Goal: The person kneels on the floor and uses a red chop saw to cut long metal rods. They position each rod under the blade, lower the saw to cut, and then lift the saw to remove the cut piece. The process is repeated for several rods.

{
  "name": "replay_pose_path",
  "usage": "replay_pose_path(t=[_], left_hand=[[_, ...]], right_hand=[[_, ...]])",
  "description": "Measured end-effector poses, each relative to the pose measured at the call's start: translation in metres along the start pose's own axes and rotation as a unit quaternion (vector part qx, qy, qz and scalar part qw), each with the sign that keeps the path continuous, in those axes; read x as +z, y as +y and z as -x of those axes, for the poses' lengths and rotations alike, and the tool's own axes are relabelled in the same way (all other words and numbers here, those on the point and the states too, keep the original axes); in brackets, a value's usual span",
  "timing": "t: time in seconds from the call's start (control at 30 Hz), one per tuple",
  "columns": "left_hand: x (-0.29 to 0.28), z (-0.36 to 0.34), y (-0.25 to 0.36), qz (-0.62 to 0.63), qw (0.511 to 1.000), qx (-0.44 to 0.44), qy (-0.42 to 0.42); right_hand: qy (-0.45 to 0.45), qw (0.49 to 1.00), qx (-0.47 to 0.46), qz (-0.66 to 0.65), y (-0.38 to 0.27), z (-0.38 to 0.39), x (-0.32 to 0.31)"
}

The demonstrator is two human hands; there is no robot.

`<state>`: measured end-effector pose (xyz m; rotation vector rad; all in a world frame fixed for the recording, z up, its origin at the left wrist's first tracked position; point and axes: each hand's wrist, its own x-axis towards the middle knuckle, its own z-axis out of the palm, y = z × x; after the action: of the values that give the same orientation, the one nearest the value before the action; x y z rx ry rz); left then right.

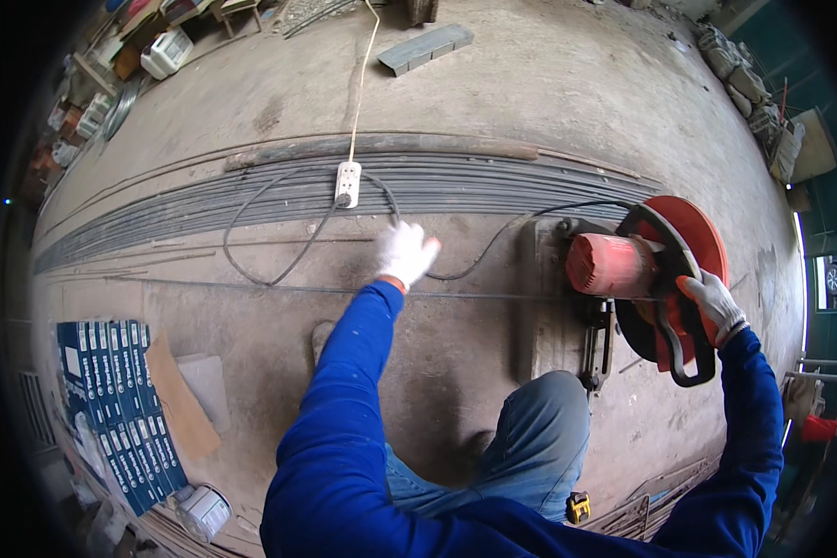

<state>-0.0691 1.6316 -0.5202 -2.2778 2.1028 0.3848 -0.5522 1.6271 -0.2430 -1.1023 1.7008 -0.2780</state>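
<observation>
My right hand (713,304), in a white glove with orange at the fingertips, is closed round the black handle (686,358) of a red cut-off saw (614,264). The saw's round guard faces right, and its base (541,307) sits on the floor. My left hand (407,253), also gloved, reaches forward over the floor and is smeared by motion. A black power cable (388,191) runs up to it and shows again beyond it, so whether the fingers grip the cable is unclear. Just ahead lies a white power strip (348,183) with a black plug in it. A thin rod (493,296) extends left from the saw.
A long bundle of dark metal rods (279,193) lies across the floor ahead. Blue boxes (121,409), cardboard (179,400) and a white bucket (204,513) stand at left. A yellow-black tape measure (578,508) is beside my leg. A grey metal channel (425,49) lies farther off.
</observation>
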Motion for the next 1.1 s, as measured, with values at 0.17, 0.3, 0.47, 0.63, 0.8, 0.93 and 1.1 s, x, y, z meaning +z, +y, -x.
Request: replay_pose_path(t=[0.17, 0.3, 0.47, 0.63, 0.8, 0.93, 1.1], left_hand=[[-0.021, -0.036, -0.127, -0.133, 0.960, -0.108, 0.223], [-0.001, -0.052, -0.168, 0.104, 0.982, -0.159, 0.010], [0.009, -0.085, -0.166, 0.099, 0.966, -0.236, 0.025], [-0.002, -0.098, -0.165, 0.053, 0.976, -0.210, 0.017], [-0.003, -0.091, -0.158, 0.082, 0.961, -0.265, -0.018], [0.001, -0.087, -0.162, 0.073, 0.969, -0.235, 0.003], [0.000, -0.089, -0.163, 0.025, 0.976, -0.215, -0.016]], right_hand=[[0.022, 1.000, 0.015, -0.007, 0.001, 0.004, 0.002], [0.027, 1.000, 0.013, -0.001, 0.001, 0.001, 0.002], [0.035, 0.999, 0.035, 0.017, -0.008, -0.001, 0.004], [0.003, 0.999, 0.040, -0.007, -0.021, -0.003, -0.003], [0.025, 0.999, 0.035, -0.007, -0.023, -0.002, -0.005], [0.025, 0.998, 0.044, 0.038, -0.033, -0.011, -0.010], [0.027, 0.998, 0.049, 0.042, -0.041, -0.018, -0.014]])
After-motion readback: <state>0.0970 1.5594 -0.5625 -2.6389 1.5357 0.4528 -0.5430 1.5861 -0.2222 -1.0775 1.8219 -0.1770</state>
